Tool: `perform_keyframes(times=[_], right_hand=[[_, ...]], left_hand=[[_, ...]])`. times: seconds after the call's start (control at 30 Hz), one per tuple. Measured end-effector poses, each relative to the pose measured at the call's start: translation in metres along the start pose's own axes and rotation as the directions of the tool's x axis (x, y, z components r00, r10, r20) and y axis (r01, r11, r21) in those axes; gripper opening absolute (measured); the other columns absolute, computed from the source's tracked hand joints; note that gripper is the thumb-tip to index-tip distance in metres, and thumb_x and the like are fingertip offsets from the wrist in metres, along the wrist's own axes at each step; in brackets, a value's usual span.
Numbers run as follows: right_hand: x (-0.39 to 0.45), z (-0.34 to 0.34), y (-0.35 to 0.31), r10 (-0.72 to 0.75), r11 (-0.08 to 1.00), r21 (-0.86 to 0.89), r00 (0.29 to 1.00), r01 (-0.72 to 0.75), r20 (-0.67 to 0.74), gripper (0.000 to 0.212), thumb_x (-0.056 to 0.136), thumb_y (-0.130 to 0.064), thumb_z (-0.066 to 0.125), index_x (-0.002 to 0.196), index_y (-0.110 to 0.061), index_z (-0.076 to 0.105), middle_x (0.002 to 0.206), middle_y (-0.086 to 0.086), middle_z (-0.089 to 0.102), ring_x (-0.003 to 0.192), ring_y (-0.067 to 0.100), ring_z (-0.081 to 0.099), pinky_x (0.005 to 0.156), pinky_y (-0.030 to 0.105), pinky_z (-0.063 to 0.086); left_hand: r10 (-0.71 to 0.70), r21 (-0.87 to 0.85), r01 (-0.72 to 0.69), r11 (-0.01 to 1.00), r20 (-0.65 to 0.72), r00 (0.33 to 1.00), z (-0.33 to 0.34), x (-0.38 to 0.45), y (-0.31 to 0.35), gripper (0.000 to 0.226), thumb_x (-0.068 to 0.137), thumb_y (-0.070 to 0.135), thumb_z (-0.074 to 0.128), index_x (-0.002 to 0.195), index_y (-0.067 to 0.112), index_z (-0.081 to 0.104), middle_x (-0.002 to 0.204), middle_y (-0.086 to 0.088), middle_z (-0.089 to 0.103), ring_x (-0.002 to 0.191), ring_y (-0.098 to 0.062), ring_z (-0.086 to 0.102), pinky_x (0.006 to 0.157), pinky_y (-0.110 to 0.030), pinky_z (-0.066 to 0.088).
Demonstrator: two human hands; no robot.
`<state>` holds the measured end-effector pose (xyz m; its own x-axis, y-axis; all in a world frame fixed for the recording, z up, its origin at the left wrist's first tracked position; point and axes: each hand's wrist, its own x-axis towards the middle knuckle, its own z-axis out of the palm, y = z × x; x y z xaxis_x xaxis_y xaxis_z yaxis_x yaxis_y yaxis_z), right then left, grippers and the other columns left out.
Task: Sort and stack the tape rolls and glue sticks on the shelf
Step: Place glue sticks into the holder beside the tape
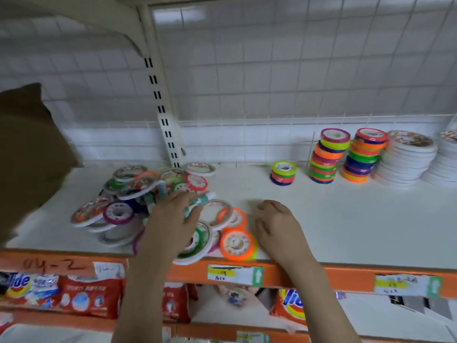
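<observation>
Right of the slotted upright (pixel 165 115), sorting is partly complete: three coloured roll stacks (pixel 324 157) and white roll stacks (pixel 405 159) stand along the shelf (pixel 321 219). In front of the upright, an unsorted pile of tape rolls (pixel 138 201) remains. The left hand (pixel 173 219) rests on this pile, fingers spread, gripping nothing visible. The right hand (pixel 277 224), beside the pile, has loosely curled fingers and holds nothing. Glue sticks cannot be identified with certainty.
</observation>
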<state>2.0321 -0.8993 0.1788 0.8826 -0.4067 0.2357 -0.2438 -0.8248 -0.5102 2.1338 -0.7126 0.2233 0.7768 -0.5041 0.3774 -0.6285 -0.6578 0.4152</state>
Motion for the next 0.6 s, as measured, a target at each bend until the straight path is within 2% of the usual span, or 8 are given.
perform_keyframes(times=[0.13, 0.23, 0.3, 0.4, 0.5, 0.6], right_hand=[[0.017, 0.011, -0.032, -0.006, 0.999, -0.038, 0.999, 0.004, -0.046, 0.048, 0.082, -0.027, 0.039, 0.118, -0.002, 0.06, 0.121, 0.014, 0.059, 0.117, 0.03, 0.051, 0.097, 0.03, 0.04], [0.035, 0.019, -0.048, -0.029, 0.997, -0.066, 0.999, 0.028, -0.024, 0.037, 0.092, -0.02, 0.048, 0.125, -0.005, 0.055, 0.129, 0.011, 0.054, 0.121, 0.026, 0.048, 0.1, 0.028, 0.035], [0.051, 0.027, -0.059, -0.068, 0.993, -0.092, 0.997, 0.07, 0.027, 0.039, 0.094, -0.022, 0.048, 0.129, -0.007, 0.051, 0.133, 0.009, 0.051, 0.123, 0.024, 0.045, 0.1, 0.027, 0.034], [0.079, 0.037, -0.071, -0.084, 0.985, -0.134, 0.979, 0.109, 0.183, 0.041, 0.095, -0.024, 0.047, 0.133, -0.01, 0.047, 0.137, 0.008, 0.047, 0.126, 0.023, 0.042, 0.1, 0.027, 0.033], [0.096, 0.043, -0.075, -0.07, 0.968, -0.2, 0.927, 0.153, 0.369, 0.042, 0.093, -0.022, 0.045, 0.135, -0.016, 0.046, 0.141, 0.006, 0.046, 0.127, 0.024, 0.042, 0.101, 0.03, 0.036], [0.099, 0.042, -0.077, -0.066, 0.965, -0.204, 0.903, 0.167, 0.425, 0.041, 0.092, -0.021, 0.049, 0.132, -0.019, 0.047, 0.129, 0.005, 0.055, 0.117, 0.025, 0.051, 0.095, 0.034, 0.042]], left_hand=[[-0.048, 0.031, 0.05, 0.998, -0.068, 0.997, -0.026, 0.014, -0.045, 0.028, 0.09, 0.025, 0.059, 0.113, 0.009, 0.064, 0.115, -0.009, 0.064, 0.098, -0.027, 0.06, 0.082, -0.033, 0.045], [-0.045, 0.02, 0.047, 0.999, -0.06, 0.997, -0.032, 0.013, -0.067, 0.021, 0.091, 0.027, 0.056, 0.105, 0.013, 0.064, 0.099, -0.004, 0.066, 0.075, -0.017, 0.056, 0.065, -0.028, 0.04], [-0.057, 0.011, 0.058, 0.998, -0.045, 0.997, -0.033, 0.01, -0.082, 0.02, 0.091, 0.027, 0.056, 0.104, 0.014, 0.063, 0.091, -0.003, 0.064, 0.07, -0.014, 0.053, 0.063, -0.028, 0.04], [-0.083, -0.019, 0.082, 0.996, -0.039, 0.996, -0.038, 0.004, -0.097, 0.023, 0.09, 0.026, 0.058, 0.107, 0.013, 0.064, 0.083, -0.002, 0.062, 0.071, -0.017, 0.055, 0.064, -0.029, 0.042], [-0.108, -0.026, 0.107, 0.994, -0.074, 0.991, -0.047, 0.002, -0.107, 0.027, 0.089, 0.025, 0.059, 0.113, 0.013, 0.064, 0.094, -0.007, 0.069, 0.084, -0.024, 0.064, 0.073, -0.035, 0.051], [-0.128, -0.033, 0.125, 0.992, -0.093, 0.987, -0.049, 0.002, -0.115, 0.029, 0.089, 0.026, 0.059, 0.115, 0.014, 0.063, 0.098, -0.005, 0.069, 0.087, -0.022, 0.064, 0.076, -0.034, 0.051]])
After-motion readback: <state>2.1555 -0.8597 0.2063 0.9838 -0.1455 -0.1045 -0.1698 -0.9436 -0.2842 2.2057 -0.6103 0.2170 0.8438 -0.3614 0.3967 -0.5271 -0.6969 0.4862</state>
